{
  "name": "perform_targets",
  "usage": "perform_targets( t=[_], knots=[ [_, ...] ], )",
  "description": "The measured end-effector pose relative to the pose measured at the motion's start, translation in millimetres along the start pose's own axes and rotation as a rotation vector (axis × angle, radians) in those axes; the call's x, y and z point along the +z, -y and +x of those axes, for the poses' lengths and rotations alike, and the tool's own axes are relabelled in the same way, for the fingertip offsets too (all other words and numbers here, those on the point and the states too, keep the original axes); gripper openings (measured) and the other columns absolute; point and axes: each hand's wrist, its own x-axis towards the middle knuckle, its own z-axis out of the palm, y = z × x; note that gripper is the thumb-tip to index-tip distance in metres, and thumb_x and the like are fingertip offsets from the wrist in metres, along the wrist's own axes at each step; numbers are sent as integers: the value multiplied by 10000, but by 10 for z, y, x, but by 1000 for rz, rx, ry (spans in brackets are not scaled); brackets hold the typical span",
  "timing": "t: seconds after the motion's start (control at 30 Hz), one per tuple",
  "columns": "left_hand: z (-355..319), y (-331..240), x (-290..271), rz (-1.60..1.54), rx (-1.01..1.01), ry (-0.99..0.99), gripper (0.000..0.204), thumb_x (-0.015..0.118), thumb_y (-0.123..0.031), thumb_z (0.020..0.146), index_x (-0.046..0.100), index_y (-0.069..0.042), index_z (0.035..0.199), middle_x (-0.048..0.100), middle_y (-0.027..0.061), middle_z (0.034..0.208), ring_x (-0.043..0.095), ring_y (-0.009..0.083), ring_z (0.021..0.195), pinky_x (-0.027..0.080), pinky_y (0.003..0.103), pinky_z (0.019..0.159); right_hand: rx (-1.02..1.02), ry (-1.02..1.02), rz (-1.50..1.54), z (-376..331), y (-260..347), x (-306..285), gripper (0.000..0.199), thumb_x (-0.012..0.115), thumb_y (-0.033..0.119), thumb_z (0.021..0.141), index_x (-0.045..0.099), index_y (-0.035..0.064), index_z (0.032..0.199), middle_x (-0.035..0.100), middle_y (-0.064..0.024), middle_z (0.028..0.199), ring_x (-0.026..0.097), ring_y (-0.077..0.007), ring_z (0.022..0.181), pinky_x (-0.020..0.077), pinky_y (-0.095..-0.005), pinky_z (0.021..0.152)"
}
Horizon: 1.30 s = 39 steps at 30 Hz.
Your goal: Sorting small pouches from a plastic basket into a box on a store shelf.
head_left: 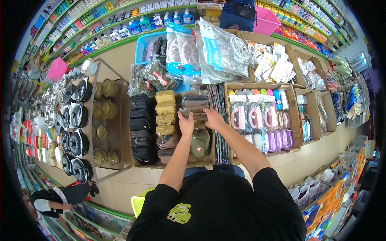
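Note:
Both my arms reach forward over a cardboard box point(185, 164) packed with rows of small fabric pouches. Between my hands lies a brown pouch point(198, 117) in the right-hand row. My left hand point(186, 123) holds its left end, and my right hand point(214, 119) grips its right end. Behind it in the same row stand more dark brown pouches point(195, 98); an olive green pouch point(200, 144) with a small red patch sits nearer me. Tan pouches point(165, 108) fill the middle row and black pouches point(140, 116) the left one.
To the right is a box of brushes point(244, 116) in plastic wrapping. Bagged goods point(223, 52) pile up behind. A rack with dark pots point(80, 142) stands at left. One person point(237, 16) is at the back, another point(60, 201) at lower left.

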Motion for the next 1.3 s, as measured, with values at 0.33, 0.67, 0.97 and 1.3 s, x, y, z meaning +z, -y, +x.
perform_targets(
  t=[0.33,0.67,0.97,1.3],
  knots=[
    [-69,167,-98,-295,-74,128,716,592,-409,965,318,-44,1517,416,266,1486,429,375,1365,354,412,1096,-2,-85,88,-108,-52,42,831,772,91,716,391,101,1454,521,-212,1321,557,-417,1154,477,-451,996],
    [-1156,769,-421,-395,-237,244,756,472,-467,1019,200,-7,1554,325,219,1555,332,321,1427,272,376,1151,-16,-214,123,-1000,12,172,453,736,142,763,629,91,1200,591,-166,1205,602,-356,1028,495,-435,931],
    [-921,834,-281,-699,-697,311,795,452,-659,958,425,-46,1464,506,125,1423,495,280,1272,426,460,1030,-189,-175,-56,-1084,338,470,599,761,120,723,573,78,1290,562,-112,1302,510,-334,1206,432,-428,1048],
    [-827,949,-272,-583,-708,280,816,434,-641,972,377,-10,1487,445,143,1487,425,277,1346,339,393,1105,-162,-224,-4,-1031,407,489,537,723,25,720,590,67,1238,569,-120,1252,522,-334,1184,436,-417,1042]
  ],
)
